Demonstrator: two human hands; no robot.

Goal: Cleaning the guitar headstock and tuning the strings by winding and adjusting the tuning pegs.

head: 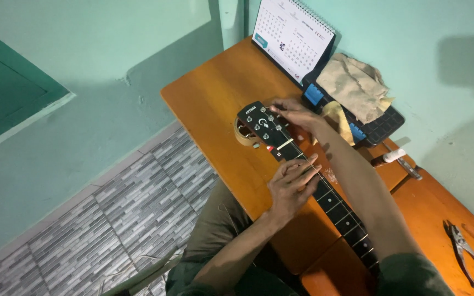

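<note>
Left hand flat, fingers spread on guitar neck, right hand pinching a tuning peg beside the headstock, pliers well apart.

The black guitar neck with pale frets runs off the bottom edge of the picture, so the guitar's body is out of sight. The left hand covers the frets beneath it, and the right hand hides the tuning pegs on the far side of the black headstock. A tan roll of tape sits half concealed under the headstock. At the worktop's far corner, the white spiral-bound desk calendar is cut by the top edge. The crumpled beige cloth masks much of the black tray.
</note>
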